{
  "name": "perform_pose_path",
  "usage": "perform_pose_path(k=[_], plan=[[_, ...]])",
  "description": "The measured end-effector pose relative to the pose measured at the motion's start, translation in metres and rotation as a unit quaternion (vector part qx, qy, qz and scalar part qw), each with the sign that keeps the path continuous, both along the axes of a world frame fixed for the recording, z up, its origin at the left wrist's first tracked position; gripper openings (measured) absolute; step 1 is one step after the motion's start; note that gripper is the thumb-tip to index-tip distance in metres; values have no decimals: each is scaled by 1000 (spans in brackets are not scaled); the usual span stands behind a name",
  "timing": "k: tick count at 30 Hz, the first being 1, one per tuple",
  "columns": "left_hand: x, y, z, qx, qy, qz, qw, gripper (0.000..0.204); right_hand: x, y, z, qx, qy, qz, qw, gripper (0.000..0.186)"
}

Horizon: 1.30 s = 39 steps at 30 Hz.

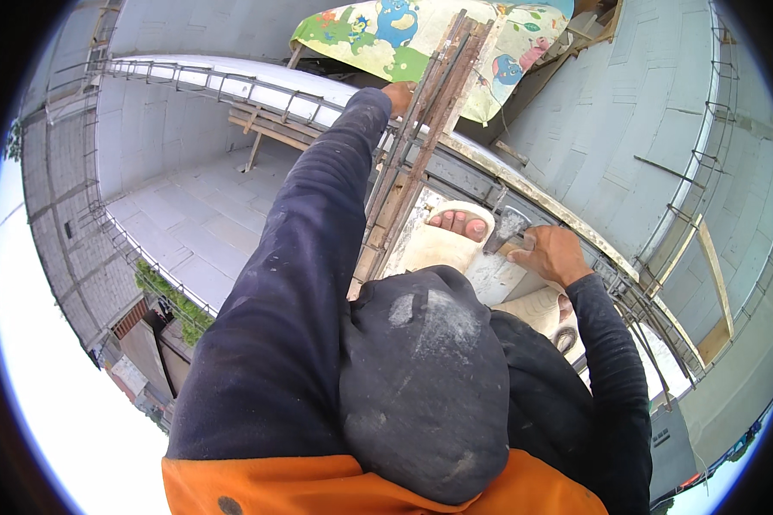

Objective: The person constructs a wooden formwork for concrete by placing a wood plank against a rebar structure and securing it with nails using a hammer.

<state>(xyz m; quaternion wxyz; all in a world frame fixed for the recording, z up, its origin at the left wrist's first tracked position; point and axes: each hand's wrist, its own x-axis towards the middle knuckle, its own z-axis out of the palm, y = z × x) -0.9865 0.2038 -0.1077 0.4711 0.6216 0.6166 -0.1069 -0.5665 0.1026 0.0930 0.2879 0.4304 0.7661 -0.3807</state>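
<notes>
My left arm is stretched far forward. At its end my left hand (399, 99) is closed against the bundle of rusty steel bars (421, 142), its fingertips partly hidden. Close to my sandalled feet, my right hand (555, 255) is closed round a short tool with a flat grey metal blade (508, 227); its exact kind is unclear. The blade sits just right of the toes of my front foot, in a cream sandal (438, 245). My other sandal (532, 311) is below the right hand, partly covered by it.
Rebar cages (223, 86) run along the wall tops on both sides. A patterned sheet (386, 39) lies ahead, beyond the bars. Grey panelled floors (189, 202) lie lower down on the left. Timber braces (713, 275) stand at the right.
</notes>
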Motion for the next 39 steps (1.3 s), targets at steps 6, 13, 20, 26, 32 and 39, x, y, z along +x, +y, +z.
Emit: perform_pose_path(k=[6,13,20,26,32,39], plan=[[3,-5,-15,12,13,112,994,67,-4,3,-5,-10,-24,29,999,56],[21,20,18,-133,-20,17,991,48,-2,14,-5,-54,-65,28,996,58],[10,15,23,-173,-66,134,974,41,-9,16,-6,-64,-71,56,994,60],[7,12,4,-157,-91,149,972,39,-14,16,-6,-44,-62,100,992,60],[27,21,14,-159,-98,151,971,37,-1,17,0,-36,-60,139,988,44],[-3,13,10,-234,-179,259,920,40,9,5,5,-3,-6,77,997,39]])
